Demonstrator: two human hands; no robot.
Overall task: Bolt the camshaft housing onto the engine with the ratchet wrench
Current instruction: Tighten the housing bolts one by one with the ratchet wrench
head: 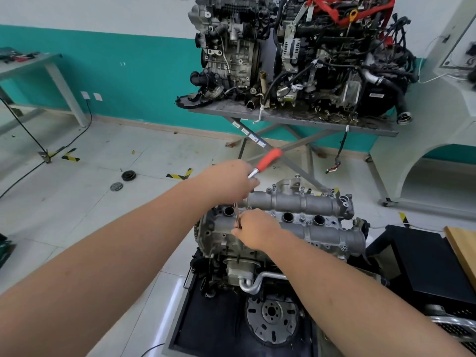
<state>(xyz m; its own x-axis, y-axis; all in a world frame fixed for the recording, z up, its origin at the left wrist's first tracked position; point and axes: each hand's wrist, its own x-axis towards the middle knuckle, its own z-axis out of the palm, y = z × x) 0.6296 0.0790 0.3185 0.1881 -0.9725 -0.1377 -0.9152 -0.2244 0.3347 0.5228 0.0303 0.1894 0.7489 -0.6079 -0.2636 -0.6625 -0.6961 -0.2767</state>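
Observation:
The grey camshaft housing point(304, 202) lies on top of the engine point(247, 264) in the middle of the view, with several bolts along its edges. My left hand point(229, 180) grips the head end of the ratchet wrench point(269, 159), whose red handle points up and to the right. A thin extension bar point(236, 215) runs down from the wrench to the housing's left end. My right hand point(253, 229) pinches the lower part of that bar just above the housing. The bolt under the bar is hidden by my fingers.
The engine stands on a black mat point(206, 328) on a low cart. Two more engines point(296, 52) sit on a grey stand behind. A black box point(417, 258) and a wooden board point(463, 248) are at the right. Two round parts point(123, 180) lie on the floor.

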